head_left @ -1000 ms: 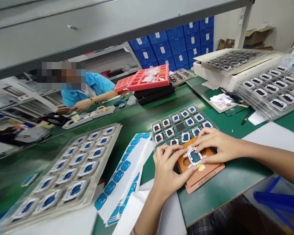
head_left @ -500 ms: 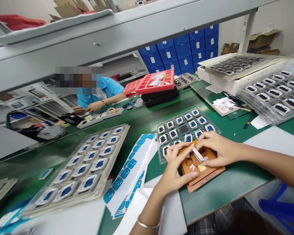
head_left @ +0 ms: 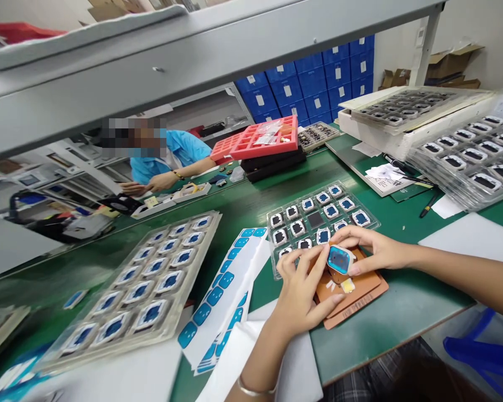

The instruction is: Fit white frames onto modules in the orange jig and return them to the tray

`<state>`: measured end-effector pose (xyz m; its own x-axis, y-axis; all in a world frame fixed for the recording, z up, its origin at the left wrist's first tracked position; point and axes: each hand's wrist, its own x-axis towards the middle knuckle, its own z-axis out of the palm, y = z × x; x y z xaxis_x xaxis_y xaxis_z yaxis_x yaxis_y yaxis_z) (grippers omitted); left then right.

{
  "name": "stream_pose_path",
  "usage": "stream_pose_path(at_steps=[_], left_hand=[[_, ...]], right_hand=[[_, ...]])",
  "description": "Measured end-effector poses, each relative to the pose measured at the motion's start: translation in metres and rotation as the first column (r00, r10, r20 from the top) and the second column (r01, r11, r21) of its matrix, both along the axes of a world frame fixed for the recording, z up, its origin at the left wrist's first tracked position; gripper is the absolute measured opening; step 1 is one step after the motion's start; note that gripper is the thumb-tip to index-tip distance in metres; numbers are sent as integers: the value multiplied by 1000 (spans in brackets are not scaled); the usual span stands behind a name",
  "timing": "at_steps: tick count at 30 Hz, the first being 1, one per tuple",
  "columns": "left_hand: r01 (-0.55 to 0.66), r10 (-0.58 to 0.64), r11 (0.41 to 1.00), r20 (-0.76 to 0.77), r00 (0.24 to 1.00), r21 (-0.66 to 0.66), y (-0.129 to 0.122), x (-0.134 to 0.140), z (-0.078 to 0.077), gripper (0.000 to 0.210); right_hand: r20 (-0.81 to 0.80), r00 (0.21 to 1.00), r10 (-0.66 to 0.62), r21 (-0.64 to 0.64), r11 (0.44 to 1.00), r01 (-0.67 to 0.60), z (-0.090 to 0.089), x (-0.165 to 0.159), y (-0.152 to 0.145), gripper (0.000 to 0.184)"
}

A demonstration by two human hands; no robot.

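My right hand grips a white, watch-like case between thumb and fingers. The case is tilted so its blue-edged, dark face shows. Under it lies an orange fixture plate, with small white strips and a yellow piece on top. My left hand has thumb and fingers spread around the plate's left side, its index fingertip close to the case; whether they touch is unclear. Just behind, a clear tray carries rows of similar white cases with black or blue middles, partly hidden by my fingers.
Blue-patterned sticker sheets lie left of my hands, beside a larger filled tray. Stacked trays and a black pen are at right. Across the bench, a person in blue works near red trays. A shelf beam crosses above.
The case has been lifted and turned in my right hand, from edge-on to showing its blue-edged face. The orange plate has shifted slightly right, and my left hand has stayed beside it.
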<state>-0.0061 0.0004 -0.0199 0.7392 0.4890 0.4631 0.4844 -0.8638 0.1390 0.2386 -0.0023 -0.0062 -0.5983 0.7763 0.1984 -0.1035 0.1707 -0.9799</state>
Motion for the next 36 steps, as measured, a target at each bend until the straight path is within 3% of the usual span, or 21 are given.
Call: stream_pose_path(at_steps=[11,17,18,20,21,23,28,30,32,36], left_hand=[[-28,16,980,60,998,195,-2,3,7,55],[-51,21,956,104,994,289,-5,6,9,42],[-76,55,962,87,995,263,-3,6,9,40],[-232,233,961,13,972,151,4,3,10,33],[-349,353,933,-32,935,90,8,0,10,30],[-580,578,814,-98,810,11,17,-8,11,30],[-906,879,421,-225,419,-46,35,-40,16,44],[-958,897,275,-339,285,-79,39,-57,18,53],[-977,865,175,-456,211,-120,42,-72,19,62],[-977,769,86,-610,189,-195,47,-89,22,71]], right_hand=[[-23,999,-34,-85,996,32,-1,0,1,46],[10,988,-157,-57,986,157,-8,-1,-2,46],[17,984,-180,-34,983,180,-9,0,-1,46],[37,973,-228,34,973,227,-11,2,0,45],[54,966,-252,72,966,248,-10,3,0,44],[88,950,-301,134,948,288,-9,5,1,44],[124,929,-348,170,930,326,-8,6,3,46],[124,932,-341,171,932,319,-8,6,4,45],[124,932,-342,179,931,317,-9,5,4,45],[127,930,-346,203,927,316,-9,6,4,46]])
